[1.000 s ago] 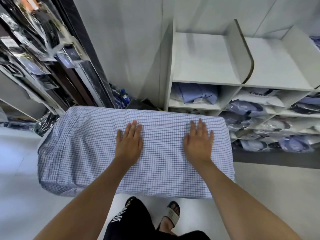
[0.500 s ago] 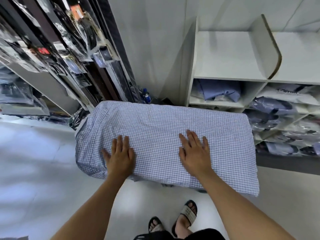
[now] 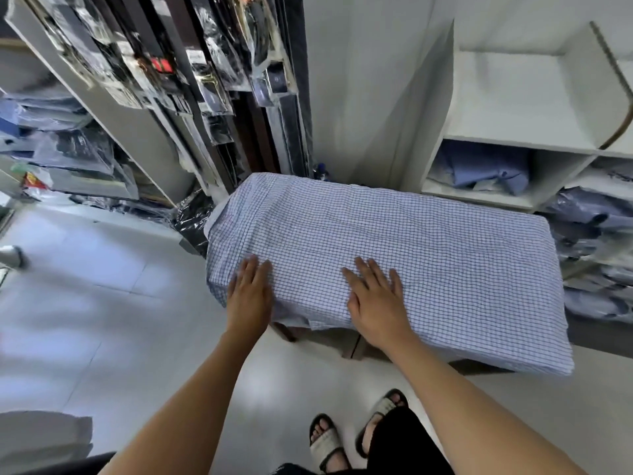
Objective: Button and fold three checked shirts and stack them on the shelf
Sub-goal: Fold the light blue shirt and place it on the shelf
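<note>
A: What's the biggest thing in view?

B: The white shelf unit [image 3: 534, 97], up and to the right of both hands, well apart from them. Its top compartment is bare white board; the one below holds a folded blue shirt [image 3: 486, 168].

A: And the task's own piece?

B: The checked shirt [image 3: 428, 248] lies spread flat over a low stand, right under both palms and stretching away to the right of them. Its left end droops past the left hand, with the collar on the far-left side.

A: How do the hands sit?

B: The left hand [image 3: 249, 293] lies flat on the shirt's near-left corner, fingers straight and together, gripping nothing. The right hand [image 3: 376, 296] lies flat just beside it to the right, on the near edge, fingers straight and slightly spread, also gripping nothing.

A: Anything smaller?

B: Below the hands, two feet in sandals [image 3: 327, 440] on the pale floor [image 3: 102, 303].
</note>
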